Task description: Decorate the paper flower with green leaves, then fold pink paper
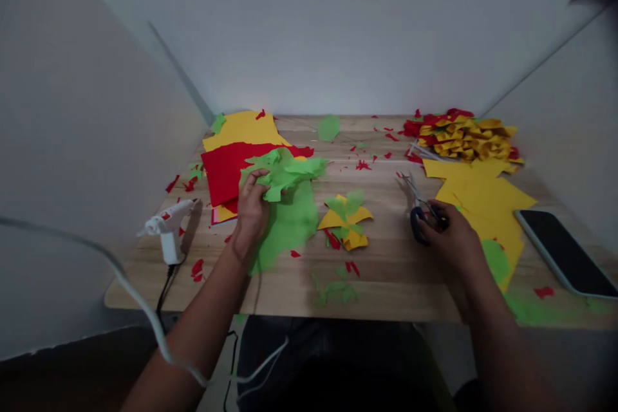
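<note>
- L hand point(253, 203): pinches crumpled green paper point(290, 170) at near left edge, prob. to spare folds.
- R hand point(449, 232): grips scissors point(416, 196) by handles, blades pointing far, prob. for control.

Plain grey walls point(338, 45) around a wood-grain table point(396, 286), dim light

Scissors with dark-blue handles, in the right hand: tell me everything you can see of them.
The dark-blue-handled metal scissors have slim, silvery blades, slightly parted, and rounded handle loops that look like plastic. The right hand grips them by the handles, partly covering these. The tips point away from the person and a little leftward. They are over the wood-grain tabletop, left of the cut yellow paper; whether they touch it is unclear.
</note>
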A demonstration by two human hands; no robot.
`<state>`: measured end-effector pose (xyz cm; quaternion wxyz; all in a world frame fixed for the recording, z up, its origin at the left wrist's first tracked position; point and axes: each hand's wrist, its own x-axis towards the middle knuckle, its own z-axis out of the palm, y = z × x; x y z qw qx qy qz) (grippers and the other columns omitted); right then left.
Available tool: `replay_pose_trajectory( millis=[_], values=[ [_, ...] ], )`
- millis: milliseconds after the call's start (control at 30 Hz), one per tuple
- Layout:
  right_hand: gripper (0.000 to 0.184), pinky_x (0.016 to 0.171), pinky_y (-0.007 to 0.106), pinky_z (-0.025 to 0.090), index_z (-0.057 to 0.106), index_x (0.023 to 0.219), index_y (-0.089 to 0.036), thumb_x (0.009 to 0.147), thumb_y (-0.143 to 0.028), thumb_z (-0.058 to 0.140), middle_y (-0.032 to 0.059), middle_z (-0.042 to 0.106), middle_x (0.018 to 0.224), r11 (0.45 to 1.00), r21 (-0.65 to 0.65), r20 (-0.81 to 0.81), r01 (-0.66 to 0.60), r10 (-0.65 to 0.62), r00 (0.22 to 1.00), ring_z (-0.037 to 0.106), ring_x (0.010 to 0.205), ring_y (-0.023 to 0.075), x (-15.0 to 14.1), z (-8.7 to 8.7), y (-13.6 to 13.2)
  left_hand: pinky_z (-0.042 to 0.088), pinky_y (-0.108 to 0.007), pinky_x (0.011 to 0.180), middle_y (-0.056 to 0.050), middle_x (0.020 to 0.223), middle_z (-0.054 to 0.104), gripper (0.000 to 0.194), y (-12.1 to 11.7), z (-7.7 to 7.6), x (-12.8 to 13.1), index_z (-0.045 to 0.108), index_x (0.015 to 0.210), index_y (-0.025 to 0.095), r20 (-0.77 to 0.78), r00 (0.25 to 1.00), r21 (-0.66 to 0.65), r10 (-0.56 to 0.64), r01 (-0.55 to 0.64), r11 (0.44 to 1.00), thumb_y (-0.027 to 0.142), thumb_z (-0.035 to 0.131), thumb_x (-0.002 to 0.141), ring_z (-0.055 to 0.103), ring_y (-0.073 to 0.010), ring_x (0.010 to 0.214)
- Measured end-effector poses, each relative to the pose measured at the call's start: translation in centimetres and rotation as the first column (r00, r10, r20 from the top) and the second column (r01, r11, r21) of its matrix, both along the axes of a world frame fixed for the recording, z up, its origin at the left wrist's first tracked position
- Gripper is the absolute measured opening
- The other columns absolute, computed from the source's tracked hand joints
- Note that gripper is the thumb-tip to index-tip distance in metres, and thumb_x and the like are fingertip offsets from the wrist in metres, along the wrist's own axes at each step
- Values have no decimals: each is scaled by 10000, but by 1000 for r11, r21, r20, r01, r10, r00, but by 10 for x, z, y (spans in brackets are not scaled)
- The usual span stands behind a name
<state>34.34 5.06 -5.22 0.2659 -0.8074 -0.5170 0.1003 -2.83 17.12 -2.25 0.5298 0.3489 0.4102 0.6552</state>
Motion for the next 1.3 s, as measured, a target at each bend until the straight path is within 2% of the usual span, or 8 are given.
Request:
replay_pose_trajectory(
  millis=[167, 367, 633, 867, 967, 1100, 1200, 1300],
  values=[
    [560, 889, 483, 496, 619, 1275, -174, 830, -513, 582, 182, 673, 1120, 1000, -9, 153, -5, 7, 988, 629, 1034, 358, 3, -11, 1, 293, -168, 424, 57, 634, 492, 218, 21, -17, -25, 665, 804, 225, -269, 940, 27, 211, -212, 977, 130, 620, 613, 389, -73, 489],
    [516, 887, 475, 478, 617, 1273, -164, 865, -474, 558, 180, 672, 1067, 994, -81, 257, -74, 93, 962, 609, 999, 346, 1, -6, 12, 333, -149, 460, 42, 692, 555, 180, 34, 1, -32, 652, 756, 231, -214, 923, 118, 318, -299, 947, 105, 596, 641, 450, -77, 555],
    [471, 885, 453, 495, 654, 1230, -157, 896, -464, 526, 173, 659, 1053, 979, -173, 295, -108, 156, 943, 622, 1004, 346, -9, 2, 22, 497, -239, 594, 49, 604, 516, 74, 44, 40, 30, 598, 812, 216, 372, 909, -42, -186, 217, 975, 164, 553, 786, 485, -92, 491],
    [423, 817, 472, 526, 701, 1177, -169, 899, -449, 550, 183, 695, 1032, 906, -389, 336, -168, 309, 890, 667, 928, 357, -7, 32, 33, 510, -261, 610, 68, 472, 401, 128, 34, 19, 40, 583, 718, 195, 526, 786, -119, -325, 446, 887, 173, 544, 838, 439, -90, 432],
    [499, 930, 526, 491, 638, 1283, -172, 896, -480, 577, 193, 670, 1177, 940, -138, 367, -311, 341, 866, 621, 1098, 382, -33, 65, 59, 518, -256, 606, 80, 480, 432, 132, 29, 16, 39, 651, 878, 205, 506, 773, -116, -382, 500, 858, 151, 556, 806, 413, -76, 407],
    [673, 1093, 541, 383, 508, 1422, -200, 837, -485, 681, 161, 555, 1404, 723, 153, 285, -674, 621, 730, 468, 1344, 362, -97, 102, 105, 526, -253, 635, 93, 493, 446, 215, 27, 17, 34, 645, 944, 224, 482, 753, -124, -448, 565, 816, 171, 602, 741, 387, -61, 399],
    [681, 1027, 451, 438, 499, 1418, -223, 806, -413, 730, 129, 587, 1388, 539, 77, 115, -839, 831, 544, 549, 1263, 321, -137, 113, 132, 500, -269, 611, 90, 501, 449, 208, 27, 18, 27, 627, 893, 230, 446, 779, -141, -441, 548, 825, 217, 643, 686, 352, -63, 395],
    [337, 834, 341, 464, 652, 1171, -211, 838, -262, 664, 87, 714, 1103, 471, -26, 24, -882, 882, 470, 654, 963, 248, -152, 112, 147, 479, -285, 604, 93, 481, 411, 156, 29, 21, 19, 610, 842, 238, 398, 834, -160, -381, 472, 867, 251, 647, 691, 326, -71, 387]
  ],
)
